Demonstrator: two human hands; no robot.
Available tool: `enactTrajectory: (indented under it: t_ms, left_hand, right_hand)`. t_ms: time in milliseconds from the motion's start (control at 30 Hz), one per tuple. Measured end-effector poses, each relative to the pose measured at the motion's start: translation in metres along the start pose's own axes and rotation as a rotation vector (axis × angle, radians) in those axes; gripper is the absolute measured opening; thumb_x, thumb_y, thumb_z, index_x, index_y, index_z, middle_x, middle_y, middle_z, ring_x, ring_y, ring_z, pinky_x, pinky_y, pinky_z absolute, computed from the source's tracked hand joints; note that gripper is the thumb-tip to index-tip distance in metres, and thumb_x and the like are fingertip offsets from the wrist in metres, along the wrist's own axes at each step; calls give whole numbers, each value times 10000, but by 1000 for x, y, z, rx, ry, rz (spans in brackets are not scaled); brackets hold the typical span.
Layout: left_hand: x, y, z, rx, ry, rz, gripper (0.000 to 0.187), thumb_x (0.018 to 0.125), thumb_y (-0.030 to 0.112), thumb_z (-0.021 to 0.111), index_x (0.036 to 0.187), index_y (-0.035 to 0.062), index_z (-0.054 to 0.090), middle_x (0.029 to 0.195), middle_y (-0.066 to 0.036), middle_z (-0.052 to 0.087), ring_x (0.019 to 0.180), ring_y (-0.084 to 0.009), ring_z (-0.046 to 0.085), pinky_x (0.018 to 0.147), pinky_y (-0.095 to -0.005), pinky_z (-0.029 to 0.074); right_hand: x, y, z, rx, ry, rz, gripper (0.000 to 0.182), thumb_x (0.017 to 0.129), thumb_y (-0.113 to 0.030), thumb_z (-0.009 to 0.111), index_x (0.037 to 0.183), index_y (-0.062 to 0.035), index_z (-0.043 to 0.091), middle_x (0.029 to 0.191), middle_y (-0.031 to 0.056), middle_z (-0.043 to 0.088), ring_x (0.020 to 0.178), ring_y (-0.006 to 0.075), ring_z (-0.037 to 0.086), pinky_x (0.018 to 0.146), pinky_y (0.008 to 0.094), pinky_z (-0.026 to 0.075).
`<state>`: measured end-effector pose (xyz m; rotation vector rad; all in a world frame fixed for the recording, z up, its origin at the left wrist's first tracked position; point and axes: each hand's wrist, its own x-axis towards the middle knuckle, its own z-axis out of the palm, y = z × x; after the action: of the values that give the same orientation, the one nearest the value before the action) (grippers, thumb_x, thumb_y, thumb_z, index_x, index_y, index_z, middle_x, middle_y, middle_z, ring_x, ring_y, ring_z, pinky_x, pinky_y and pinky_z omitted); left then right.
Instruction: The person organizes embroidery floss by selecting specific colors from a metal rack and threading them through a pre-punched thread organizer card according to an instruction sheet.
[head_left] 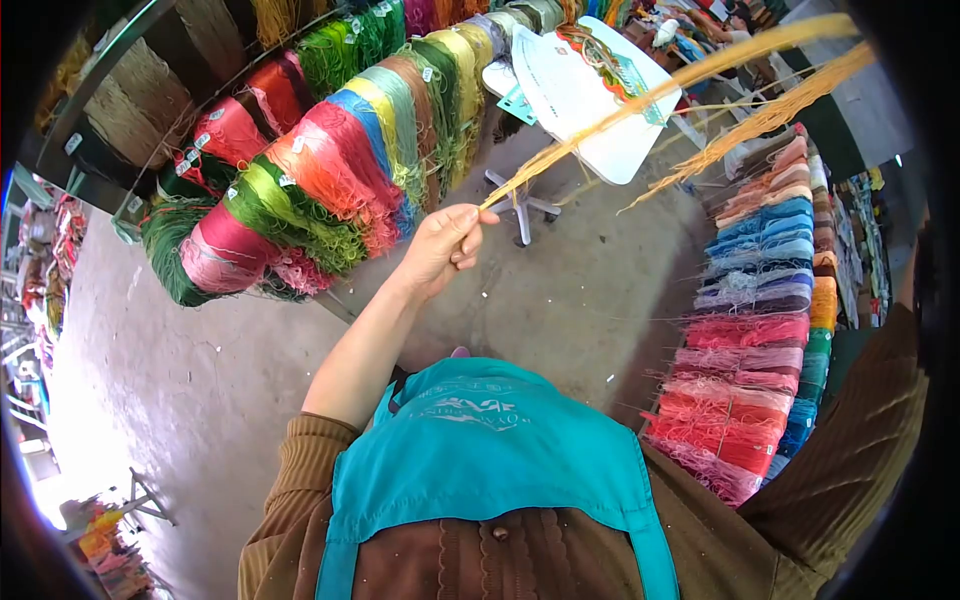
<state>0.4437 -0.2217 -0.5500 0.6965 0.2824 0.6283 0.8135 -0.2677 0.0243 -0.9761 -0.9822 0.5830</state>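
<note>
My left hand [445, 248] is closed, pinching one end of a hank of golden-yellow thread [640, 105] in front of my chest. The strands run taut from my fingers up to the upper right, where the hank leaves the visible circle. A second, looser length of the same thread [760, 115] hangs back down from there, its frayed tip free in the air. My right arm, in a brown ribbed sleeve [850, 450], rises along the right edge. The right hand itself is out of sight.
Racks of coloured thread hanks [340, 150] stand at upper left, with tags on them. More hanks [740, 350] hang on a rack at right. A white-topped stool [620, 150] holds papers and a multicoloured thread bundle [597, 62]. A person's arm [715, 30] shows at the far back.
</note>
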Motion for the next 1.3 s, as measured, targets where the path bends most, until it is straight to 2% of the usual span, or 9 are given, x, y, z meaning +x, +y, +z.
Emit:
enactTrajectory:
  t_ms: [200,333,433,533,700,900,1133,1200,1300]
  left_hand:
    - [5,12,6,564,41,14,293,1028,225,426,1075,21,630,701,21,541,552,-43,430,524,-204,386]
    - [5,28,2,641,140,85,282,1017,183,412,1071,19,634,690,12,562,540,-54,461,509,-217,403]
    - [-1,33,11,925,33,65,285,1019,180,403,1059,24,638,674,20,554,544,-53,468,510,-212,405]
    - [-1,50,-2,776,187,135,300,1033,219,415,1032,21,641,676,26,558,544,-45,461,508,-205,392]
    - [-8,55,-10,594,202,66,299,1012,264,507,1045,21,679,639,31,550,529,-42,455,517,-200,408]
    - [-13,51,-7,280,157,30,303,1015,255,487,1066,1,643,667,23,553,548,-57,475,531,-207,426]
    - [-17,53,-9,610,216,117,271,1005,228,465,998,35,656,646,39,516,557,-37,452,523,-200,398]
    - [-17,54,-9,773,345,155,273,1001,204,451,966,32,660,622,52,489,546,-34,437,497,-204,374]
    - [-13,50,-26,734,491,207,269,990,181,452,933,26,665,596,62,469,525,-34,422,476,-209,352]
  right_hand:
    - [10,-19,-17,15,47,-9,254,948,-111,507,701,-63,467,509,-37,341,403,102,313,396,216,301]
    - [18,-35,-30,23,77,-26,264,946,-110,504,691,-65,453,509,-36,332,402,104,307,394,217,298]
    - [23,-47,-41,33,106,-40,271,945,-108,502,683,-67,443,508,-35,325,401,105,302,393,218,296]
    - [32,-62,-52,55,131,-61,279,944,-107,500,676,-69,433,508,-35,319,400,107,298,392,218,293]
    - [54,-81,-71,124,154,-127,235,955,-111,479,730,-54,447,518,-32,329,406,100,293,402,225,294]
    - [56,-78,-89,130,201,-117,208,958,-105,475,756,-58,472,520,-38,313,412,100,280,416,231,292]
    - [58,-70,-107,139,247,-99,181,961,-99,471,787,-63,501,523,-44,295,419,101,265,433,237,290]
    - [59,-68,-112,146,259,-90,175,962,-97,469,795,-65,509,523,-46,289,421,101,260,438,239,289]
    - [60,-64,-122,160,285,-81,167,964,-94,467,809,-67,521,524,-49,281,424,101,254,445,241,288]
